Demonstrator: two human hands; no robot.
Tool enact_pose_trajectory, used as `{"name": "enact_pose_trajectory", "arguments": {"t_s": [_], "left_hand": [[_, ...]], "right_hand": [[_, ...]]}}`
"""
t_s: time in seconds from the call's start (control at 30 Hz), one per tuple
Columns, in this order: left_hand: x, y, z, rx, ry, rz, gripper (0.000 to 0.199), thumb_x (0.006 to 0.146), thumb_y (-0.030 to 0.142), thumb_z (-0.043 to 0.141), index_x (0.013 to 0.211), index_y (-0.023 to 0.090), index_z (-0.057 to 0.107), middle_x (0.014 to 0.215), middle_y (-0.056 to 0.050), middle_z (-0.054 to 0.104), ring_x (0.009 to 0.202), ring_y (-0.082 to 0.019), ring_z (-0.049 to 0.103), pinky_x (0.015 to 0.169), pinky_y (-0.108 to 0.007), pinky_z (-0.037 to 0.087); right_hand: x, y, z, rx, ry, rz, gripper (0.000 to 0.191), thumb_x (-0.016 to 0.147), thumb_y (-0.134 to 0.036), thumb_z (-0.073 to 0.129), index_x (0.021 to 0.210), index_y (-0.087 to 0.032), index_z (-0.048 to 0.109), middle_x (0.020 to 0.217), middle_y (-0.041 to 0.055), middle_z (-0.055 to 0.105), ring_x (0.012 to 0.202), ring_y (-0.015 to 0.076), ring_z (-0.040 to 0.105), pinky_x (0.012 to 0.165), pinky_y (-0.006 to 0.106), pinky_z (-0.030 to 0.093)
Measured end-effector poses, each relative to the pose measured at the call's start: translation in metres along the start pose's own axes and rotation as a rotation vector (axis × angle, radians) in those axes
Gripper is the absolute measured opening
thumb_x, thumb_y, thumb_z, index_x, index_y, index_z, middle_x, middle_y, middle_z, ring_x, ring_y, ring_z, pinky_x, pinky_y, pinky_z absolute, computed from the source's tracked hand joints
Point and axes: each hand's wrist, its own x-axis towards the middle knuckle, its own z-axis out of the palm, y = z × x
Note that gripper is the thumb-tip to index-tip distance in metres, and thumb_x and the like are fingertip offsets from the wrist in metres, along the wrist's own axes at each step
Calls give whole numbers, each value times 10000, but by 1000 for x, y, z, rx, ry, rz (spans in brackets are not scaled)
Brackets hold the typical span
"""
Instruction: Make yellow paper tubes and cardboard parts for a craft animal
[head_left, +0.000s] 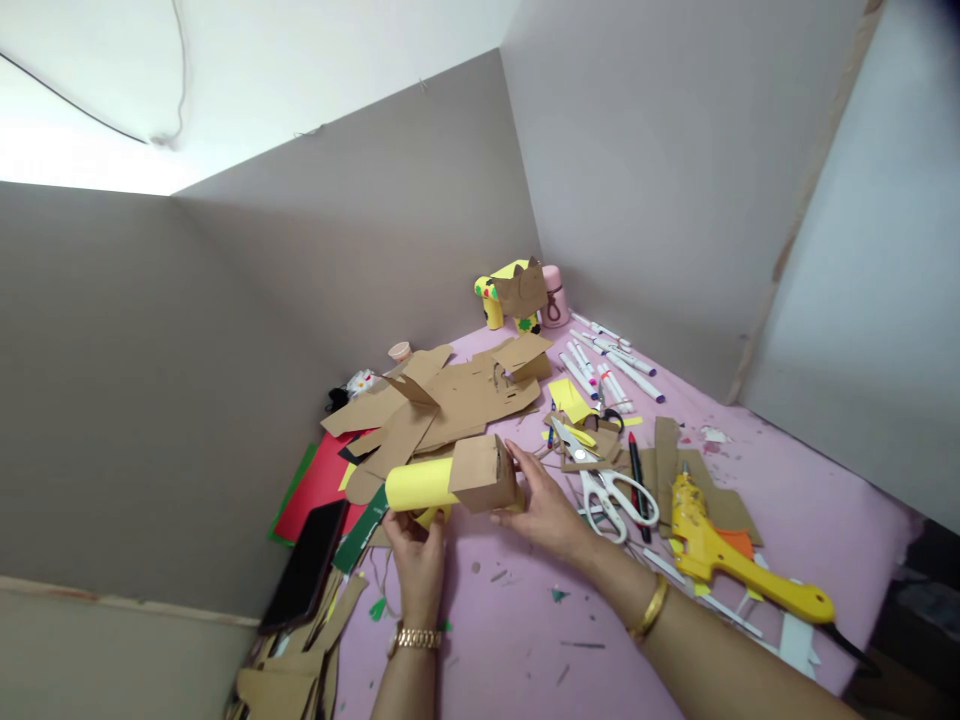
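Note:
A craft model of a yellow paper tube with a brown cardboard box [484, 470] on its right end is held between my hands over the pink tabletop. My left hand [417, 545] grips the underside of the yellow tube [418, 484], near a second yellow piece below it. With fingers and thumb, my right hand [541, 508] holds the right side of the cardboard box. White-handled scissors [600, 480] lie to the right of my right hand. Farther right rests a yellow hot glue gun [724, 560].
Cardboard sheets [457, 400] spread behind the model. Several markers [615, 355] lie at the back right. A finished-looking yellow cardboard animal [517, 295] and a pink bottle [553, 297] stand in the corner. A dark phone or tablet [306, 565] and cardboard scraps [281, 690] are left. Grey partitions enclose the table.

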Motion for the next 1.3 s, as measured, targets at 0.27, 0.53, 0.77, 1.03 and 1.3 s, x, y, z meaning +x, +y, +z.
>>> {"name": "enact_pose_trajectory", "arguments": {"t_s": [0.27,0.53,0.77,1.03,1.3], "left_hand": [[0,3,1,-3,3,12,397,701,221,661,1027,227,435,1028,-57,594,994,-201,584,869,-351,457],[0,-1,0,-8,-11,21,426,702,222,660,1054,234,419,1026,-51,569,985,-198,571,876,-358,446],[-3,-8,-5,10,-36,16,383,761,240,604,1089,229,405,1080,-79,551,1030,-207,555,913,-378,417],[-14,-6,-12,5,-39,18,346,891,374,426,1202,226,411,1235,-121,521,1175,-218,480,993,-378,357],[-17,-3,-13,11,-52,2,394,886,392,443,1240,224,405,1208,-112,551,1142,-224,507,968,-385,378]], "right_hand": [[0,-1,-1,-9,-19,7,947,582,-190,769,1403,-141,300,1382,171,421,1263,291,398,1060,448,312],[-1,2,1,8,-6,-9,896,607,-191,747,1391,-233,315,1389,110,427,1266,269,405,1051,441,333],[-4,5,2,39,-30,-5,833,666,-231,720,1390,-234,307,1423,127,391,1299,282,366,1066,478,292],[-9,14,3,68,-67,58,793,705,-294,695,1385,-232,291,1375,141,448,1218,316,457,983,503,391],[-9,14,6,106,-55,103,796,743,-362,664,1407,-237,243,1319,137,498,1167,297,511,935,457,452]]}}
